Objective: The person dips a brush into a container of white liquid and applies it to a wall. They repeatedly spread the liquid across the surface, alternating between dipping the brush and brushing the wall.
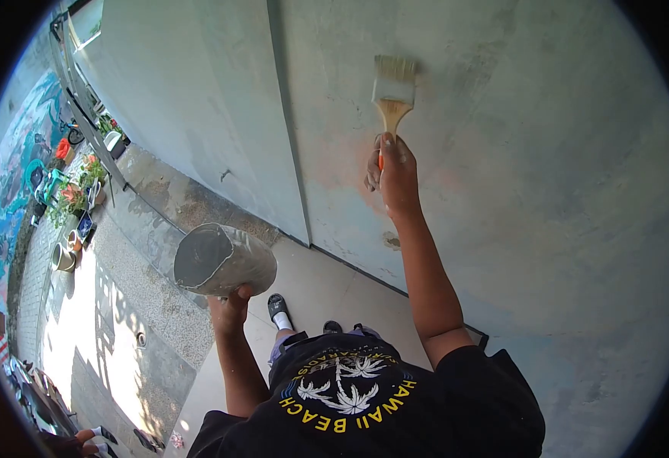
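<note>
My right hand (397, 172) is closed round the wooden handle of a wide paintbrush (394, 90), its pale bristles against the wall or very near it. The wall (517, 191) is patchy grey-green with faint pinkish areas. Lower and to the left, my left hand (231, 305) grips a grey-smeared paint container (246, 263) from below, thumb on its side. The container is tilted with its opening towards the left, and grey material shows inside. Most of the left fingers are hidden behind it.
A vertical corner edge (292, 137) splits the wall. My sandalled foot (278, 309) stands on pale tiles. A metal ladder-like frame (82, 107) leans at the left, near potted plants (75, 195) and a flower pot (63, 258). Part of another person's legs (94, 435) shows at bottom left.
</note>
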Available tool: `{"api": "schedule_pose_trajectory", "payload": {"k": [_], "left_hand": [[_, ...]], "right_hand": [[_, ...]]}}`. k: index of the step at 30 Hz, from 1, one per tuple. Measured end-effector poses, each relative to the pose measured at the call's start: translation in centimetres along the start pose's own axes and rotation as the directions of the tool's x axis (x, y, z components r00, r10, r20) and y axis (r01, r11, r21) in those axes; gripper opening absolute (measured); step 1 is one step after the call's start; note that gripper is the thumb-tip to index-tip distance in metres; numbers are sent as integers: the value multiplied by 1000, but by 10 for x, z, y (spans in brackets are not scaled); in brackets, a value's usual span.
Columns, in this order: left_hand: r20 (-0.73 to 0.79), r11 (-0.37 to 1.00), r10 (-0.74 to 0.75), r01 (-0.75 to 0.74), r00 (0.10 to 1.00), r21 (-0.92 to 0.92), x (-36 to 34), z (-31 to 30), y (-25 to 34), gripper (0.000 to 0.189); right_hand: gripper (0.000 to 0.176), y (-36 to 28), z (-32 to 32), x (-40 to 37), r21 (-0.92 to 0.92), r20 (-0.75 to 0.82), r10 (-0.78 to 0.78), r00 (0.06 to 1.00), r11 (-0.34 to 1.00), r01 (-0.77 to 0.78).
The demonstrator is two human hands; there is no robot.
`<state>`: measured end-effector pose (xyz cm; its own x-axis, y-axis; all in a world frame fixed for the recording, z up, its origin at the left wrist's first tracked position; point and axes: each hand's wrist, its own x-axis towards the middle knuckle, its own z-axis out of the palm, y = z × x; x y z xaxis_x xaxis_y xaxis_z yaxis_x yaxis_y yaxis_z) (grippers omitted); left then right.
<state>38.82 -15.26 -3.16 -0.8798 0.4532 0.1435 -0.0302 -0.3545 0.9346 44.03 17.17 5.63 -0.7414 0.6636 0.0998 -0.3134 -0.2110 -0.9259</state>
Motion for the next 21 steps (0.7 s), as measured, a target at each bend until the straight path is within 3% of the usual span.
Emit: {"api": "schedule_pose_trajectory", "payload": {"k": [1, 2, 4, 6, 8, 9, 11, 12, 13, 14, 17, 19, 21], "left_hand": [[11, 1000, -9, 9, 1000, -7, -3, 2, 0, 105], [21, 1000, -17, 18, 1000, -14, -5, 4, 0, 106], [-15, 998, 8, -7, 1000, 59, -11, 7, -3, 91], [-31, 998, 26, -24, 999, 62, -16, 10, -7, 84], [-41, 999, 37, -35, 998, 39, -21, 9, -9, 81], [-17, 997, -24, 25, 1000, 70, -23, 5, -8, 94], [-1, 990, -94, 94, 996, 106, -31, -7, -10, 107], [4, 992, -96, 95, 995, 87, -34, -14, -13, 105], [8, 992, -96, 95, 995, 79, -37, -17, -12, 104], [12, 993, -96, 95, 995, 71, -40, -20, -12, 103], [-4, 993, -57, 57, 998, 107, -37, -18, -7, 101], [-25, 995, -51, 53, 998, 79, -38, -19, -8, 101], [-32, 995, -43, 46, 999, 84, -38, -23, -11, 101]], "right_hand": [[28, 3, 2, 4, -203, -34, -259, 965, 947, 247], [28, 14, -4, 10, -204, -33, -256, 966, 948, 245], [34, 73, -35, 30, -143, -229, -178, 957, 979, 147], [39, 177, -83, 37, -573, -234, -336, 912, 806, 150], [44, 246, -106, 9, -739, -260, -301, 918, 674, 11], [44, 293, -123, 3, -661, -335, -66, 940, 728, -184], [44, 318, -121, -10, -567, -386, 184, 904, 725, -390], [39, 299, -103, -20, -290, -463, 448, 765, 739, -608], [38, 282, -89, -27, 15, -446, 688, 573, 646, -763], [38, 276, -86, -25, 18, -445, 688, 572, 646, -763], [32, 234, -81, 16, 302, -50, 797, 602, 586, -752], [28, 153, -55, 30, 210, -82, 631, 771, 767, -606], [25, 80, -32, 36, 258, 89, 453, 887, 850, -459]]}}
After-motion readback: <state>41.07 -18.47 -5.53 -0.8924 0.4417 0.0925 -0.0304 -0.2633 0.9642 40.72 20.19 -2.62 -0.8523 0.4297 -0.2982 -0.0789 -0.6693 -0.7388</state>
